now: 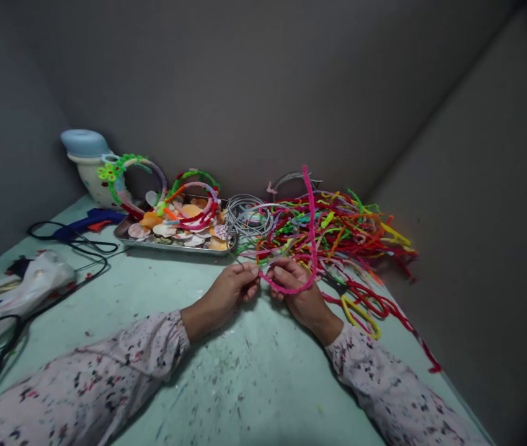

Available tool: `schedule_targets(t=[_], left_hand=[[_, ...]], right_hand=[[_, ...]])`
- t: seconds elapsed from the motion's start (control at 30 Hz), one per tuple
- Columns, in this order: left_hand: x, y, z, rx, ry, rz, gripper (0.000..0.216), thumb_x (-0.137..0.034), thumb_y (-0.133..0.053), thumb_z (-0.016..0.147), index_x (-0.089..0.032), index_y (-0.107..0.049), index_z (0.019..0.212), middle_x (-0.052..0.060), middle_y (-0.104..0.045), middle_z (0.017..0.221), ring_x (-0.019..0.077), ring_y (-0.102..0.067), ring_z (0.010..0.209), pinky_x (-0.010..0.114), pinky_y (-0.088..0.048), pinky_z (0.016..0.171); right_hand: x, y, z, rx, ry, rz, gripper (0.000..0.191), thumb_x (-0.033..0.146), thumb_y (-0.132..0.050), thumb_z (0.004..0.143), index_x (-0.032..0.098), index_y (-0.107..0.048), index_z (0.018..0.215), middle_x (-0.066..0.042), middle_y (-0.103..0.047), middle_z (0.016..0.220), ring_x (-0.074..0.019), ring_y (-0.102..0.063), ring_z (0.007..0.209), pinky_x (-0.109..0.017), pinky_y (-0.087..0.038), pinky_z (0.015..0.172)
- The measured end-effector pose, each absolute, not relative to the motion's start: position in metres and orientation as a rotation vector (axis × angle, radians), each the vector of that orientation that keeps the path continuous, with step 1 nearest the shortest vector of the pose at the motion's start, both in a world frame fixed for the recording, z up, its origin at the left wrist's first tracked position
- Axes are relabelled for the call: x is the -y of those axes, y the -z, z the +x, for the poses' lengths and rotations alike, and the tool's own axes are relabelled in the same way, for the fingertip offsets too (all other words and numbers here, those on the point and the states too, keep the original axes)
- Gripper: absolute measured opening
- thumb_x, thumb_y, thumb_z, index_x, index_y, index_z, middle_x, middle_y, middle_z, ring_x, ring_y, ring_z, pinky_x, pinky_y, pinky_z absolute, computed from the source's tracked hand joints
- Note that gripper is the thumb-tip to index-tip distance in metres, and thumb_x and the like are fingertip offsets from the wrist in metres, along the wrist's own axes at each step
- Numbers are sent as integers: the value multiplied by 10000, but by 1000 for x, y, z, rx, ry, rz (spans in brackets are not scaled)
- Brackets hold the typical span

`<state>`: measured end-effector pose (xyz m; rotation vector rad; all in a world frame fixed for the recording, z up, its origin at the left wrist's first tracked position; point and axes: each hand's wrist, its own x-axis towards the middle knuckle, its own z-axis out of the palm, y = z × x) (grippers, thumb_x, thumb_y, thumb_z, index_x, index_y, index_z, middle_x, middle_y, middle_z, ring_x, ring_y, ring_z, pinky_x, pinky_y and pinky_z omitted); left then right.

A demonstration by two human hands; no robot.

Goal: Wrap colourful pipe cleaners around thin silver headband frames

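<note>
Close together above the middle of the table, my two hands are both closed in a pinch. My left hand [232, 290] grips the end of a bright pink pipe cleaner [312, 232] against a thin grey wire [273, 261]. The pipe cleaner curves down across the front of my right hand [301, 303], then rises with its free end in the air. My right hand pinches the wire just beside the left fingertips; its fingers partly hide the grip. Yellow-handled scissors [361, 316] lie to the right of my right hand.
Behind my hands are a metal tray [175, 248] of shells with pipe-cleaner-wrapped rings, a coil of grey wire [247, 217], and a heap of coloured pipe cleaners [342, 229]. At left are a blue glue gun [82, 224], black cable [100, 266], plastic bag [35, 285] and blue-topped container [98, 176].
</note>
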<state>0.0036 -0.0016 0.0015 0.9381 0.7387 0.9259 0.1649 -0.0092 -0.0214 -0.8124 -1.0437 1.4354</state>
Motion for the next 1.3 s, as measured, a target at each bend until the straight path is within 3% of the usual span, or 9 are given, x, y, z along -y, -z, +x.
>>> schedule_targets(t=[0.13,0.33,0.77,1.0,1.3], left_hand=[[1,3,3,-745,-870,1002,218,-290,-616,790,-138,-518,670,-28,-462,548,48,-377,464,186,-252,443],[1,2,3,-754,-781,1069,215,-305,-619,793,-145,-521,689,-35,-455,536,55,-371,453,207,-249,449],[2,2,1,-710,-768,1124,247,-356,-629,771,-157,-523,668,-31,-430,538,72,-352,471,234,-209,466],[1,3,0,-666,-733,1149,254,-356,-588,807,-158,-523,663,-27,-417,562,71,-340,485,233,-224,472],[2,6,0,-651,-727,1152,217,-335,-570,820,-152,-541,707,-22,-435,583,71,-344,495,218,-237,477]], right_hand=[[11,21,164,1097,-1295,-882,227,369,-702,763,201,-658,909,18,-626,711,-84,-524,537,-199,-410,479],[12,12,163,1106,-1169,-1061,289,460,-695,731,195,-642,831,15,-630,659,-102,-509,467,-231,-397,430],[8,21,161,995,-1367,-913,271,401,-715,729,198,-586,854,37,-639,622,-82,-528,439,-182,-389,400],[11,19,160,991,-1398,-837,246,362,-715,738,206,-574,868,36,-646,659,-71,-548,502,-170,-429,473],[11,15,161,1010,-1388,-866,258,372,-715,721,210,-559,848,38,-639,627,-75,-528,439,-168,-389,402]])
